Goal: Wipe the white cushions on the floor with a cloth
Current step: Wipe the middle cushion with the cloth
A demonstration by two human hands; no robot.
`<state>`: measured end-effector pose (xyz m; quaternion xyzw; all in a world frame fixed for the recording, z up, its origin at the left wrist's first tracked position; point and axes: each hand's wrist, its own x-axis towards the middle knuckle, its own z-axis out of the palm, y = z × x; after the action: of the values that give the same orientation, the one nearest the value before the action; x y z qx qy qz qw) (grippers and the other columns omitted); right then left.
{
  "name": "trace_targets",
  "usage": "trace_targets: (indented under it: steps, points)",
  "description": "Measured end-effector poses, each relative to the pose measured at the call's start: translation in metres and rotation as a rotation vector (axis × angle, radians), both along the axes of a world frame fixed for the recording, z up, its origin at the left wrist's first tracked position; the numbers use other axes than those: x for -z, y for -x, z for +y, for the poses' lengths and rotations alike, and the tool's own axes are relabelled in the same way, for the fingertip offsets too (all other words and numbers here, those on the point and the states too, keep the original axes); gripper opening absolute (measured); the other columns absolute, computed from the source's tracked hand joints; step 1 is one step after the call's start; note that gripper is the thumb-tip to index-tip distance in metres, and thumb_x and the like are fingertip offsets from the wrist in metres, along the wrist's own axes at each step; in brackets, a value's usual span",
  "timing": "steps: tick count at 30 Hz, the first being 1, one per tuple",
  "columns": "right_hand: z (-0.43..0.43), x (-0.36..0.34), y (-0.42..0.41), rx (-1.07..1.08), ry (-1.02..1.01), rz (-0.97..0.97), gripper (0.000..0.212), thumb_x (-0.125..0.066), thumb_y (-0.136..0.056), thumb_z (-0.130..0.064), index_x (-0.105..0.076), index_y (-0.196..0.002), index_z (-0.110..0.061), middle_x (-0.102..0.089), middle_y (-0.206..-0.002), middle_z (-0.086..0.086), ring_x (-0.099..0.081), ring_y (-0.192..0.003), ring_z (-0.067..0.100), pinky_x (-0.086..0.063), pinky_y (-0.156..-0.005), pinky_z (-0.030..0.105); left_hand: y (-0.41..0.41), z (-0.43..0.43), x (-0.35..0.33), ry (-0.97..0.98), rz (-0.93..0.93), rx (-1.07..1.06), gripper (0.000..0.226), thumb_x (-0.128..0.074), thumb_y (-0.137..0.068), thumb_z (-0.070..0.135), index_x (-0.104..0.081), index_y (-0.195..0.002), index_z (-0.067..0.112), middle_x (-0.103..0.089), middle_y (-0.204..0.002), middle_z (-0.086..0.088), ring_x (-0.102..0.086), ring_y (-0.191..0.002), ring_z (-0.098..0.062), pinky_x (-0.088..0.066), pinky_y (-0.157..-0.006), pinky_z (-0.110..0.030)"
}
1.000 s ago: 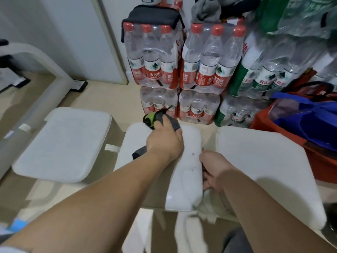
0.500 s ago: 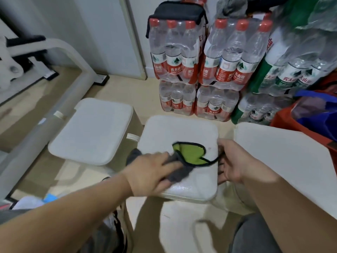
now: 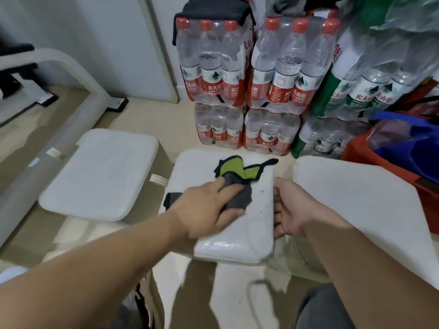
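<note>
The left hand grips the grey and green cloth and holds it down on top of the middle cushion, toward its far end. The right hand is apart from the left one, and its fingers curl on the right edge of the same cushion. On the floor the left cushion lies a little apart, and the right cushion lies just beside the middle one. Behind them are stacked packs of water bottles and a red bag
</note>
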<state>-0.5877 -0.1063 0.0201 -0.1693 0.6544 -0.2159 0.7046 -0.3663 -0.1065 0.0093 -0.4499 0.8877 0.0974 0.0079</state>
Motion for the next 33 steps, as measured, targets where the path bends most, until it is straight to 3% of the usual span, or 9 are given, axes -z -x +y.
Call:
trace_targets:
  steps: [4,7,11,15,18,21,24,28,33]
  points:
    - [0.000,-0.003,-0.004,0.033,-0.015,0.027,0.038,-0.050,-0.099,-0.048,-0.070,-0.106,-0.017,-0.077,-0.108,0.017,-0.071,-0.106,0.040,-0.055,-0.087,0.056,0.043,-0.054,0.000,-0.111,0.022,-0.496,0.078,-0.034,-0.103,0.060,0.001,-0.164,0.027,-0.025,-0.159,-0.013,-0.056,-0.119,-0.041,-0.049,-0.086,-0.046]
    - [-0.001,0.001,-0.003,0.111,-0.040,0.053,0.057,-0.034,-0.104,-0.059,-0.069,-0.114,-0.014,-0.075,-0.110,0.021,-0.069,-0.107,0.041,-0.050,-0.096,0.063,0.083,-0.060,-0.001,-0.181,0.041,-0.612,0.081,-0.039,-0.103,0.048,0.002,-0.164,0.013,-0.024,-0.161,-0.020,-0.053,-0.125,-0.042,-0.046,-0.086,-0.044]
    - [-0.004,0.008,-0.001,0.157,-0.099,0.017,0.089,-0.015,-0.097,-0.083,-0.069,-0.124,-0.017,-0.072,-0.123,0.025,-0.065,-0.119,0.045,-0.039,-0.109,0.073,0.087,-0.030,0.001,-0.163,0.100,-0.372,0.067,-0.050,-0.096,0.043,-0.028,-0.153,0.015,-0.048,-0.138,-0.018,-0.058,-0.114,-0.041,-0.050,-0.084,-0.044]
    - [-0.008,0.007,0.001,0.157,-0.132,0.002,0.095,-0.019,-0.094,-0.087,-0.073,-0.120,-0.014,-0.076,-0.117,0.018,-0.071,-0.106,0.039,-0.054,-0.087,0.054,0.057,0.022,-0.005,-0.264,0.141,0.037,0.070,-0.057,-0.090,0.044,-0.035,-0.154,0.026,-0.054,-0.134,-0.008,-0.060,-0.115,-0.033,-0.054,-0.088,-0.041]
    - [-0.006,0.005,0.000,0.140,-0.126,0.024,0.093,-0.019,-0.095,-0.086,-0.073,-0.119,-0.014,-0.075,-0.117,0.018,-0.070,-0.108,0.039,-0.050,-0.101,0.057,0.034,0.010,-0.007,-0.264,0.098,0.184,0.073,-0.053,-0.091,0.046,-0.028,-0.158,0.033,-0.052,-0.139,-0.002,-0.059,-0.116,-0.026,-0.053,-0.088,-0.037]
    - [-0.003,0.005,-0.002,0.137,-0.108,0.044,0.090,-0.016,-0.097,-0.084,-0.066,-0.129,-0.017,-0.069,-0.130,0.023,-0.063,-0.124,0.045,-0.040,-0.110,0.071,0.040,-0.025,-0.003,-0.178,0.053,-0.060,0.079,-0.049,-0.095,0.048,-0.012,-0.163,0.034,-0.041,-0.154,-0.006,-0.056,-0.126,-0.032,-0.052,-0.094,-0.042]
    - [-0.001,0.006,-0.001,0.133,-0.085,0.062,0.077,-0.016,-0.104,-0.073,-0.069,-0.118,-0.019,-0.071,-0.125,0.024,-0.064,-0.121,0.044,-0.038,-0.111,0.073,0.065,-0.045,0.003,-0.247,0.136,-0.403,0.084,-0.052,-0.096,0.050,-0.008,-0.164,0.026,-0.041,-0.155,-0.009,-0.050,-0.133,-0.033,-0.050,-0.100,-0.047]
    - [0.000,0.005,0.002,0.093,-0.089,0.054,0.084,-0.018,-0.100,-0.079,-0.069,-0.119,-0.015,-0.075,-0.116,0.025,-0.069,-0.113,0.044,-0.050,-0.097,0.065,0.066,-0.029,0.004,-0.282,0.219,-0.245,0.062,-0.060,-0.088,0.050,-0.045,-0.144,0.028,-0.062,-0.129,-0.005,-0.060,-0.118,-0.032,-0.054,-0.092,-0.042]
    - [-0.006,0.003,-0.001,0.074,-0.141,0.035,0.103,-0.020,-0.090,-0.092,-0.068,-0.132,-0.012,-0.072,-0.127,0.023,-0.064,-0.123,0.045,-0.042,-0.103,0.071,0.022,0.034,-0.007,-0.401,0.181,0.090,0.071,-0.067,-0.088,0.049,-0.043,-0.153,0.035,-0.061,-0.135,0.003,-0.058,-0.121,-0.017,-0.046,-0.101,-0.024]
